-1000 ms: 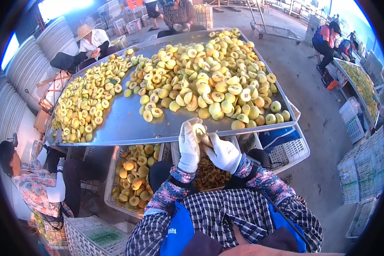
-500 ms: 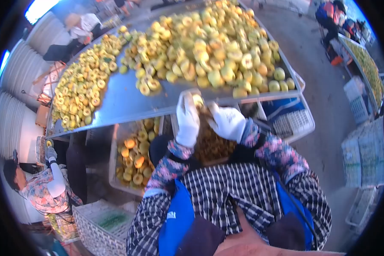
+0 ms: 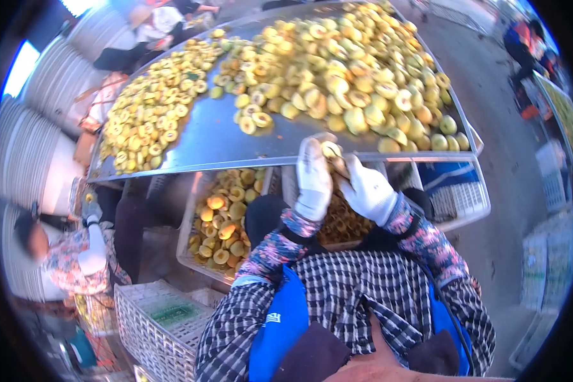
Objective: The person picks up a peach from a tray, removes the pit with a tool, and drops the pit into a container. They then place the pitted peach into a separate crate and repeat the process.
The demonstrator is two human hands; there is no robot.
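My left hand (image 3: 314, 181), in a white glove, is closed around a pale yellow-green halved fruit (image 3: 330, 150), peach- or apricot-like, at the table's front edge. My right hand (image 3: 368, 191), gloved too, meets it from the right with fingers pinched. Something brownish shows between the two hands, too blurred to name. Beneath them is a container of brown pits or scraps (image 3: 345, 224). Just beyond my hands, a big heap of halved and whole fruit (image 3: 337, 83) covers much of the metal table (image 3: 204, 137).
More halves (image 3: 153, 118) lie on the table's left side. Below the edge stands a crate of fruit (image 3: 226, 219), with a white woven basket (image 3: 165, 337) nearer me. A white crate (image 3: 455, 198) sits right, under the table. Co-workers are left, back left and far right.
My view has shifted, so the table and both hands appear farther right. The hands stay together around the fruit half.
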